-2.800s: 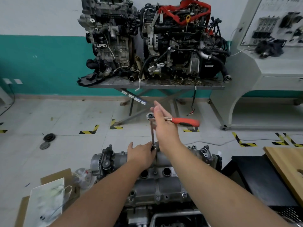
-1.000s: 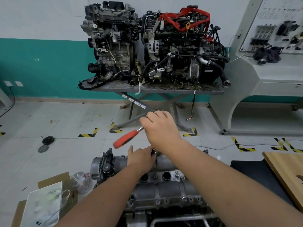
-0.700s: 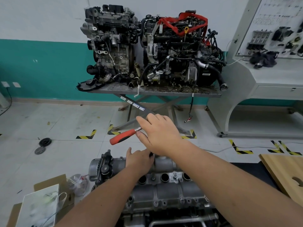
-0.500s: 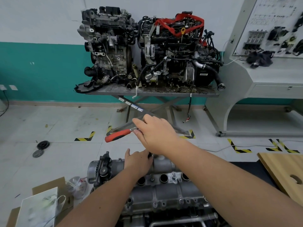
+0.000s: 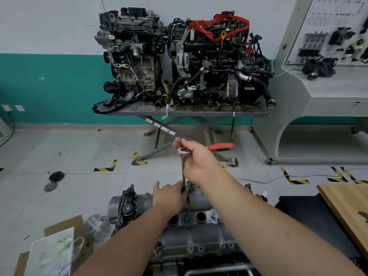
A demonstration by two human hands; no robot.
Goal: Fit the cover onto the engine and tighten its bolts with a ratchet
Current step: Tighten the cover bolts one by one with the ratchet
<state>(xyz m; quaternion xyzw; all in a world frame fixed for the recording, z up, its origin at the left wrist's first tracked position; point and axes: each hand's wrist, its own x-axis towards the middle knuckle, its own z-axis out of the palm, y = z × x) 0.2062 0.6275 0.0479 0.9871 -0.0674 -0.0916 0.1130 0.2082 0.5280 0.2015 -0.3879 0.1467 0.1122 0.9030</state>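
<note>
Gripping ratchet (image 5: 184,154) head: right hand (image 5: 196,163) | left hand (image 5: 171,194) fingers steadying extension on cover (image 5: 199,234)

Even, soft indoor light with faint shadows; wide-angle bending at the edges, slight blur in the lower-left corner.

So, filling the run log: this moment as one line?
step: tightening cover bolt | right hand: ratchet | left hand: steadying extension | cover: seated

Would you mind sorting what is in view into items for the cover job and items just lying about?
In use: ratchet, extension bar, cover, right hand, left hand.

Lying about: two engines on the table, cardboard box, wooden board, floor discs.
</note>
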